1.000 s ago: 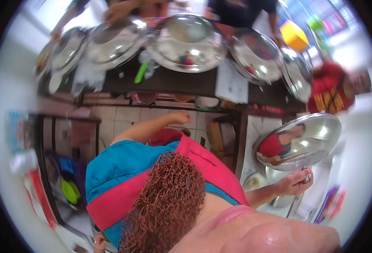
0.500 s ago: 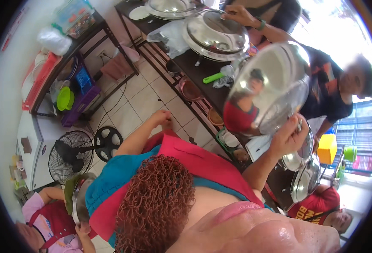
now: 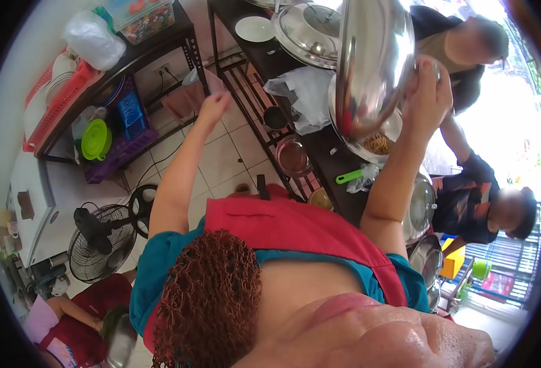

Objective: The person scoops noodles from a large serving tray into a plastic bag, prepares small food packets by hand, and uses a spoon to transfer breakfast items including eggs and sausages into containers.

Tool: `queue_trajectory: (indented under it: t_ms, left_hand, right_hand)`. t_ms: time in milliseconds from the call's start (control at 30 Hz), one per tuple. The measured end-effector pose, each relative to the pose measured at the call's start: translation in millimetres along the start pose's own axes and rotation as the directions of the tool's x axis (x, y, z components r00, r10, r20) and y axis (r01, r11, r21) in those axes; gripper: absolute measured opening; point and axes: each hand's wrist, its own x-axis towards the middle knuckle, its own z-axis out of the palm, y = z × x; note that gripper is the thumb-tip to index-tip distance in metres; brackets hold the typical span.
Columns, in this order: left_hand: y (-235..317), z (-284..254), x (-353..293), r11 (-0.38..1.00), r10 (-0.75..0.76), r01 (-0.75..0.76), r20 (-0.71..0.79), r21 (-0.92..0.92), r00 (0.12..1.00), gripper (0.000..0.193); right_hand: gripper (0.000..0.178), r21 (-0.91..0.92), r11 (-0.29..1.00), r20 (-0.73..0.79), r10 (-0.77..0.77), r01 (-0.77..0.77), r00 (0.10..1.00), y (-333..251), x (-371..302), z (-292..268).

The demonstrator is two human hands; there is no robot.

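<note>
My right hand (image 3: 430,92) is closed at the outer side of a large shiny metal domed lid (image 3: 372,67), which hangs nearly on edge above the table. Just beneath it sits a round serving dish (image 3: 339,113) with a pale rim. Brown, noodle-like food (image 3: 378,144) shows in that dish; the lid hides the rest. My left hand (image 3: 214,109) is raised over the tiled floor, its fingers curled, with nothing visible in them. A crumpled clear plastic bag (image 3: 304,98) and a green-handled utensil (image 3: 349,177) lie on the dark table near the dish.
Another lidded metal dish (image 3: 307,34) and a white plate (image 3: 255,29) stand farther along the dark table. People stand across it. Pots (image 3: 293,156) rest on the lower rack. At left are a shelf, a fan (image 3: 102,236) and another person.
My right hand and lid have moved farther away, the lid turning more edge-on. My left hand has risen. Food now shows in the dish whose lid another person's hand was on. My view has shifted.
</note>
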Motion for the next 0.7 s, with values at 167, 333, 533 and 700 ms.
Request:
queue_trajectory:
  t_ms: [167, 333, 533, 700]
  left_hand:
    - [118, 38, 107, 0.971, 0.124, -0.127, -0.026, -0.204, 0.992, 0.033]
    - [171, 65, 236, 0.973, 0.226, -0.228, -0.243, 0.017, 0.944, 0.044]
    - [193, 99, 349, 0.910, -0.067, 0.148, -0.215, 0.387, 0.974, 0.059]
    - [177, 110, 389, 0.870, -0.104, 0.158, -0.141, 0.468, 0.985, 0.054]
  right_hand:
    - [0.014, 0.317, 0.935, 0.185, 0.102, -0.157, 0.978, 32, 95, 86]
    - [0.016, 0.402, 0.887, 0.284, 0.116, -0.228, 0.952, 77, 176, 150]
    - [0.015, 0.376, 0.873, 0.334, 0.183, -0.309, 0.925, 133, 254, 205]
    - [0.015, 0.291, 0.901, 0.365, 0.205, -0.321, 0.908, 179, 288, 243]
